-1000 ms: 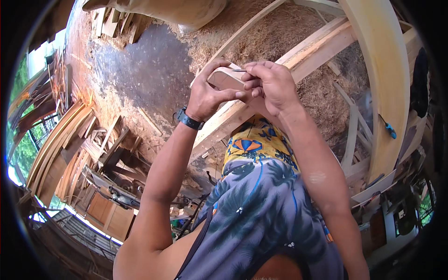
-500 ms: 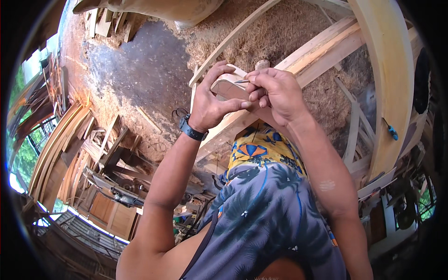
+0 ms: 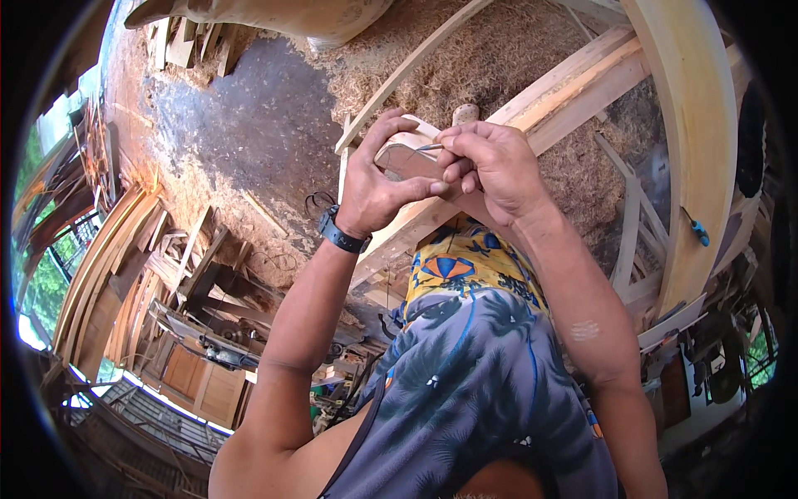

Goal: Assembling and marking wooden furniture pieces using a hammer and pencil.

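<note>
My left hand [image 3: 371, 190] grips the end of a pale wooden piece [image 3: 407, 161] with a rounded corner, its thumb on the near side and its fingers over the far side. Thin drawn lines show on the flat end face. In my right hand [image 3: 502, 173] a slim pencil [image 3: 430, 147] is pinched between thumb and forefinger. The pencil's dark point lies at the upper edge of that end face. The rest of the wooden piece is partly hidden behind my right hand and wrist.
A long timber beam [image 3: 573, 90] runs diagonally beneath my hands. To the right, a broad curved board [image 3: 697, 150] carries a blue-handled tool [image 3: 700, 233]. Wood shavings [image 3: 399, 71] cover the floor ahead. Stacked planks [image 3: 96, 266] and offcuts stand at the left.
The pencil has tilted slightly at the wood's end face. Both hands hold nearly the same place and grip, and the whole view has shifted a little.
</note>
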Tool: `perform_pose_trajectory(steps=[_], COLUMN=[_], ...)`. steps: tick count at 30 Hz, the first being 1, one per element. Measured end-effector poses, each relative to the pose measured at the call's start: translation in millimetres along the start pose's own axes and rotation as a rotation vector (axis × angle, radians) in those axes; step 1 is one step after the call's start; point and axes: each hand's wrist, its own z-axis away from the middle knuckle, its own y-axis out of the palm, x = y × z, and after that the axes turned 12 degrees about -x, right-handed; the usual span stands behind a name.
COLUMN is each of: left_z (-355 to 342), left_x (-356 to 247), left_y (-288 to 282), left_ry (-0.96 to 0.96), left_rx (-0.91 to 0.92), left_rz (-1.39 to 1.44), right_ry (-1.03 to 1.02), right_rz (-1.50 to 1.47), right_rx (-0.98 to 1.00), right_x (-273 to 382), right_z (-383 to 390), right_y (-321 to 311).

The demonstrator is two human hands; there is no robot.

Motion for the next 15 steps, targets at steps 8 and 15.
perform_pose_trajectory(steps=[8,15], left_z=[0.8,0.5], left_x=[-4.3,-6.5], left_y=[-1.5,-2.3], left_ry=[0.015,0.019], left_rx=[0.012,0.012], left_rz=[-0.021,-0.056], right_ry=[0.0,-0.002], right_rz=[0.009,0.004], right_rx=[0.008,0.017], right_x=[-0.1,-2.8], right_z=[1.4,0.2], right_y=[-0.7,-0.9])
